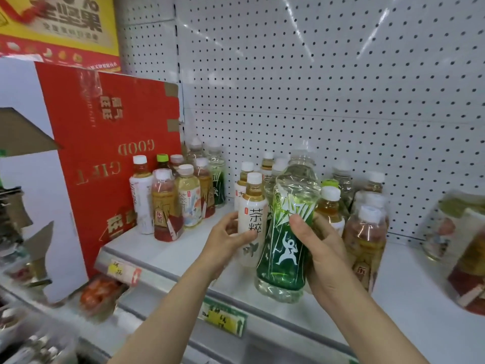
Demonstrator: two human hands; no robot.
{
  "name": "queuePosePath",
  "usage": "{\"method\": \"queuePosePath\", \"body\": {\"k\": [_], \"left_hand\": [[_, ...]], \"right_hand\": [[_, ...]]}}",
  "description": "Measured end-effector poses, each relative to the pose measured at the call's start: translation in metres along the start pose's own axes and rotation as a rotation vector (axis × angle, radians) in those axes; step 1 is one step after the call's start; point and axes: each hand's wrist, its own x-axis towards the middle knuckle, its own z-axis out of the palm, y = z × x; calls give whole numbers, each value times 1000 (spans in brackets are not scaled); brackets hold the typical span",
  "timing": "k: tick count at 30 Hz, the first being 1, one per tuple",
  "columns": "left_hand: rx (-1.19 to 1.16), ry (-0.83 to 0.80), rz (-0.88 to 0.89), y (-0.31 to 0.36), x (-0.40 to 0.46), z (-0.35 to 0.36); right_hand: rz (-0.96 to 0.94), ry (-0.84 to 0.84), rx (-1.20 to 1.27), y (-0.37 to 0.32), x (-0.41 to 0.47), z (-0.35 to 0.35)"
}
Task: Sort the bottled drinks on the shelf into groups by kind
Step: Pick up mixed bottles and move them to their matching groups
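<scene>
**Sorting only partly done, both hands full**

At twelve o'clock, filling the whole upper field, stood the white pegboard [328, 74], and below it the shelf [162, 248] ran from nine to four o'clock. At nine o'clock a red gift box [112, 153] leaned against the shelf's end.

Two bunches of bottles stood on the shelf, well apart. The left bunch [181, 195], near ten o'clock, looked mixed: white-wrapped tea, amber drinks with red labels, a floral label and a green-labelled bottle stood side by side. The right bunch [362, 206], near two o'clock, also mixed amber and clear bottles. By this showing, grouping by kind had scarcely taken shape, and most of the work remained.

At the centre, the right hand [322, 248] was wrapped round a tall green-labelled bottle [286, 232], lifted and tilted off the shelf. Just beside it, touching, the left hand [223, 240] gripped a smaller white tea bottle [253, 216], fingers curled round its body. Both awaited a place among their own sort.
</scene>
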Motion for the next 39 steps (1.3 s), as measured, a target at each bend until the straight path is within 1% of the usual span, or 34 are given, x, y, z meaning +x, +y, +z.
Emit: {"method": "queuePosePath", "body": {"k": [4,7,9,10,11,14,16,17,19,21,24,27,31,33,34,35,37,38,39], "left_hand": [[-1,16,7,-4,11,-1],[51,-42,31,-4,11,-5],[114,-61,86,0,10,-15],[132,-23,129,3,9,-26],[134,51,182,4,9,-40],[52,368,360,11,5,-96],[26,537,438,10,5,-130],[23,597,441,7,6,-145],[43,674,385,-1,13,-168],[77,677,320,-10,18,-184],[74,611,267,-17,24,-198],[59,563,265,-23,35,-212],[14,480,153,-30,47,-222],[9,448,128,-32,49,-224],[10,449,121,-32,49,-225],[18,462,107,-34,50,-227],[59,483,89,-36,50,-229],[88,482,93,-37,50,-229],[108,478,95,-38,50,-229]], "right_hand": [[-31,73,-45,7,6,11],[-37,138,-56,19,8,25],[-58,175,-68,27,10,37],[-70,187,-71,30,13,45],[-74,195,-64,34,15,53],[-62,208,-38,52,26,82],[-58,203,-46,66,34,103],[-56,198,-59,73,38,114],[-41,191,-125,89,49,133],[-16,198,-223,105,64,148],[4,252,-358,126,90,160],[-9,289,-379,137,112,167],[-13,289,-414,147,135,170],[-7,278,-445,149,142,172],[-25,297,-484,150,142,173],[-71,353,-556,151,138,177],[-245,502,-692,153,122,187],[-327,526,-697,155,113,194],[-352,487,-679,156,106,202]]}}
